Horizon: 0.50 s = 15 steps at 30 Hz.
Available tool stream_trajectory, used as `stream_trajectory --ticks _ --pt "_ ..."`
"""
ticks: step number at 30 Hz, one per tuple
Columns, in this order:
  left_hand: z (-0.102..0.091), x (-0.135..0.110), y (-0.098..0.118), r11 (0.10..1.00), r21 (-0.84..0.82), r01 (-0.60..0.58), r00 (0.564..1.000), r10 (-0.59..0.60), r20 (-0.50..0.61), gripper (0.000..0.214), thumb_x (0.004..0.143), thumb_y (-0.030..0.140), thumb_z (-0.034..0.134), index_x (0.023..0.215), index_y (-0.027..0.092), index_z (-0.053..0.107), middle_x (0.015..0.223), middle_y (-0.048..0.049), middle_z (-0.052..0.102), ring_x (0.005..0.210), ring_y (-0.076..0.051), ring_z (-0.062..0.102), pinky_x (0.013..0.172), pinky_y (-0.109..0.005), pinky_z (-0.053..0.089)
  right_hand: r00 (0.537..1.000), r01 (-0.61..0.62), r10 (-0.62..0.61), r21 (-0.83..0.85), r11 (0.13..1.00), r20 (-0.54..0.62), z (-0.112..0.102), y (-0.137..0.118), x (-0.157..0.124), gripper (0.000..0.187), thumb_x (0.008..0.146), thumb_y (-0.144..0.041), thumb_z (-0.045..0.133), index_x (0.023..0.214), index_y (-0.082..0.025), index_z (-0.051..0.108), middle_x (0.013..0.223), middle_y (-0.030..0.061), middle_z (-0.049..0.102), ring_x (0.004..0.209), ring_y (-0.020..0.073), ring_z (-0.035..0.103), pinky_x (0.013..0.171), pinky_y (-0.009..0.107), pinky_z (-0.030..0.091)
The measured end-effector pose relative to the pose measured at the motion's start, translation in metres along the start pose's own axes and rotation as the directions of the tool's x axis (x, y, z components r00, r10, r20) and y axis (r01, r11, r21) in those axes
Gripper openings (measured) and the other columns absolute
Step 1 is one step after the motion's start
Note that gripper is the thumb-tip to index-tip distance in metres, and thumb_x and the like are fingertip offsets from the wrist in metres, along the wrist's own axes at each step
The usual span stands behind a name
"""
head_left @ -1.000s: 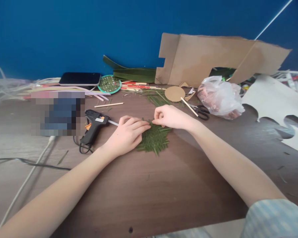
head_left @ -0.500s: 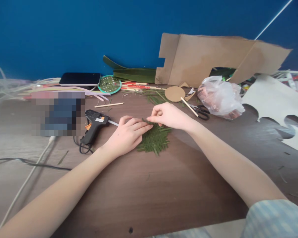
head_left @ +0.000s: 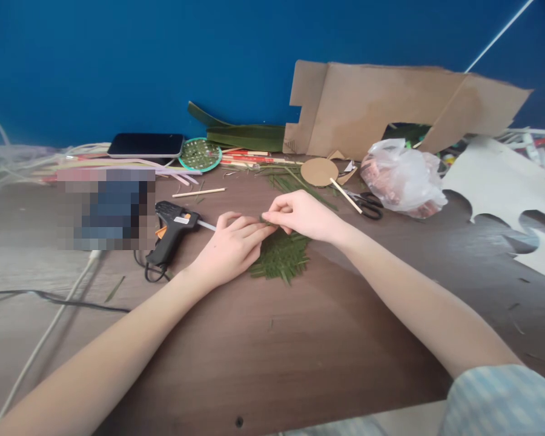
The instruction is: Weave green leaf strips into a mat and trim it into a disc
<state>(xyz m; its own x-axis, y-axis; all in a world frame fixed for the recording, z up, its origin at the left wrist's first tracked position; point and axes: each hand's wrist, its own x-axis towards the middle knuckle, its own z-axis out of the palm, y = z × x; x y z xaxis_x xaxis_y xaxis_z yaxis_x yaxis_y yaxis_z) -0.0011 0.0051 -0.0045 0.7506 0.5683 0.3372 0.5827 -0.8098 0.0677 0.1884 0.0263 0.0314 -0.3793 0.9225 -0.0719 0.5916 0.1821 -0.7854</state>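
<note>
Left hand (head_left: 236,245): flat on leaf mat (head_left: 284,259). Right hand (head_left: 302,214): now further left, pinching far edge, apparently working along it

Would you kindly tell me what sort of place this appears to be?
It looks like a craft workspace: a glue gun, scissors and cut cardboard share the table with a patch of interlaced green strips.

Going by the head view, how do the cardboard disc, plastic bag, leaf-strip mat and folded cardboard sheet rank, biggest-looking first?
1. Folded cardboard sheet
2. Plastic bag
3. Leaf-strip mat, partly covered
4. Cardboard disc
</note>
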Motion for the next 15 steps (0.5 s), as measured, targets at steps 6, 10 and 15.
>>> stream_trajectory --ticks 6,10,15 --pt "0.000 0.000 -0.001 1.000 -0.007 0.005 1.000 -0.006 -0.008 0.034 0.089 0.016 0.036 0.114 0.016 0.060 0.102 -0.0107 0.067 0.101 -0.020 0.058 0.094 -0.042 0.034 0.999 0.023 -0.027 -0.127 0.992 -0.028 -0.010 0.009 0.002 0.014 0.077 -0.025 0.052 0.073 -0.016 0.061 0.058 -0.0026 0.056 0.052 0.0081 0.046 0.056 0.023 0.033" --pt "-0.002 0.001 -0.002 0.995 -0.076 0.057 0.998 -0.055 0.036 0.037 0.088 0.015 0.036 0.118 0.020 0.057 0.099 -0.0076 0.069 0.103 -0.021 0.056 0.092 -0.041 0.033 0.994 0.084 -0.067 -0.214 0.973 0.085 -0.009 0.016 0.004 0.010 0.069 -0.016 0.055 0.077 -0.018 0.062 0.062 -0.0032 0.056 0.056 0.0091 0.047 0.055 0.023 0.031" --pt "-0.004 0.002 -0.001 0.978 -0.158 0.135 0.989 -0.125 0.074 0.040 0.085 0.012 0.037 0.117 0.023 0.058 0.101 -0.0064 0.067 0.103 -0.021 0.054 0.091 -0.041 0.032 0.993 0.093 -0.070 -0.264 0.960 0.096 -0.007 0.016 0.004 0.014 0.067 -0.015 0.057 0.080 -0.019 0.061 0.064 -0.0033 0.056 0.058 0.0099 0.046 0.056 0.023 0.031"
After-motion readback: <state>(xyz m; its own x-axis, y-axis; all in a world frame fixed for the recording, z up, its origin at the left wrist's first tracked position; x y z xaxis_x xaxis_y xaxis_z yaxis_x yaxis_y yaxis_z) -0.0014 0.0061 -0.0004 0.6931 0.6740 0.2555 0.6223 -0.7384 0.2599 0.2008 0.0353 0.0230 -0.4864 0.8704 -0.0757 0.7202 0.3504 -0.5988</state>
